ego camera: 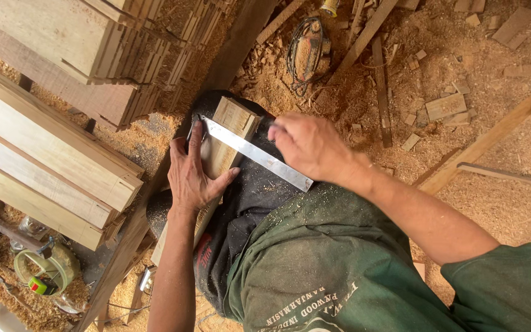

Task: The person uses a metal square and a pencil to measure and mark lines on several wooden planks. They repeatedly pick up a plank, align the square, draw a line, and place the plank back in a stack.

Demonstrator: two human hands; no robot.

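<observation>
Looking down, I see the board (224, 147) lying across the person's knee, its notched end pointing away from the body. My read is that the marking is in progress: the square (256, 154) is already laid across the board near that end, blade running out to the right past the board's edge, so the setting-up looks done. I can make out no pencil line on the wood beside the blade, so I judge the marking and any cutting are left.

Left hand (192, 175) lies flat and spread on the board just below the square, fingers reaching up to the square's stock at the board's left edge, thumb out to the right; it presses, not grips. Right hand (307, 146) sits just right of the board over the blade, fingers curled in a pinch at the blade's upper edge. Whether it holds a pencil I cannot tell, since the fingertips hide it.

As for packages, labels and signs: none stand about the board. Lower left of it, on the sawdust, lies a round pale-green tool (47, 267) with a small yellow and red patch on its near side. Below the board, the green shirt (339, 264) carries pale printed lettering along its hem, and a red mark shows on the dark trousers (250, 203) just left of that
</observation>
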